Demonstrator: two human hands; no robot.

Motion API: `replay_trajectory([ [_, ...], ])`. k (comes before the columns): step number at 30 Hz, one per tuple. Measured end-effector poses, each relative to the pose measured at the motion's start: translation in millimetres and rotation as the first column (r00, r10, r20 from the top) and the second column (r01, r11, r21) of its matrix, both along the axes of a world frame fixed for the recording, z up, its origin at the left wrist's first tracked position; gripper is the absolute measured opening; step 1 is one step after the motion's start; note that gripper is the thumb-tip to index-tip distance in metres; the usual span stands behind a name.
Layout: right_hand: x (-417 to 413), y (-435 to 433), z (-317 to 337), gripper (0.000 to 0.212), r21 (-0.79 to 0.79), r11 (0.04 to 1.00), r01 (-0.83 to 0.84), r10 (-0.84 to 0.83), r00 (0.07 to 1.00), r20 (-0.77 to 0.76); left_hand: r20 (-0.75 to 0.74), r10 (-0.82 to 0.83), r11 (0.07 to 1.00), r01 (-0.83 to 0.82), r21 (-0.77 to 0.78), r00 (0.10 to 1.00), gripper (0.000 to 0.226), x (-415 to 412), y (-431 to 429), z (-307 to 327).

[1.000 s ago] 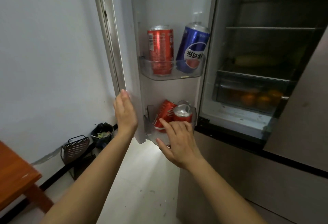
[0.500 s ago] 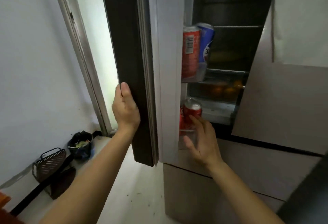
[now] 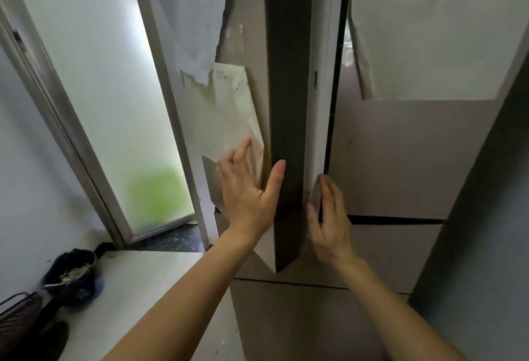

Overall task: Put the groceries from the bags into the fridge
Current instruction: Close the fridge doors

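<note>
Fridge door (image 3: 289, 120) nearly shut, seen edge-on; only a thin dark gap shows between its white inner lip and the right-hand fridge panel (image 3: 400, 154). Left hand (image 3: 247, 197) lies flat on the outer face of the door, fingers spread and open, thumb on the dark edge, holding nothing. Right hand (image 3: 329, 220) sits just right of the door's edge, fingers straight and open, tips at the white lip, also empty. Groceries and bags not visible; whatever is stored is hidden behind the door. Step in hand, by my reading: closing the fridge. Next move calls for drawing the right fingers clear of the gap, then a push from the left palm to seat the seal.
</note>
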State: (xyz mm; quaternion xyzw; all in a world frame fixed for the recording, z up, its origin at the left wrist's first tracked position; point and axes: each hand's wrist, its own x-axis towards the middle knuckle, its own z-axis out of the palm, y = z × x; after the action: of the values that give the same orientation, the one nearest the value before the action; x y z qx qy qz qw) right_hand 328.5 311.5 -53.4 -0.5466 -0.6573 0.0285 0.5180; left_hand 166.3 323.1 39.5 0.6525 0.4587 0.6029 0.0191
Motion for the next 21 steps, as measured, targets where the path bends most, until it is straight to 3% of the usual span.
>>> replay_trajectory([
  [4,23.0,10.1,-1.8,0.06,-0.033,0.998,0.051,-0.045,0.987,0.157,-0.245,-0.037,0.998,0.047,0.035,0.969,0.061,16.0,28.2,-20.9],
  [9,44.8,29.2,0.3,0.059,-0.083,0.987,0.14,-0.11,0.949,0.295,-0.608,0.075,0.996,-0.033,0.081,0.79,0.064,28.1,70.5,-45.3],
  [15,65.9,56.0,-0.2,0.083,-0.05,0.943,0.329,-0.275,0.854,0.442,-0.646,0.162,0.985,-0.08,0.154,0.746,0.085,35.0,91.5,-57.6],
  [18,72.6,61.8,-3.5,0.106,-0.06,0.913,0.404,-0.347,0.844,0.409,-0.663,0.199,0.974,-0.071,0.216,0.722,0.082,33.9,98.1,-59.3],
  [21,75.1,70.7,-6.3,0.112,-0.054,0.905,0.422,-0.361,0.828,0.43,-0.656,0.217,0.969,-0.079,0.234,0.723,0.074,36.0,101.4,-60.0],
])
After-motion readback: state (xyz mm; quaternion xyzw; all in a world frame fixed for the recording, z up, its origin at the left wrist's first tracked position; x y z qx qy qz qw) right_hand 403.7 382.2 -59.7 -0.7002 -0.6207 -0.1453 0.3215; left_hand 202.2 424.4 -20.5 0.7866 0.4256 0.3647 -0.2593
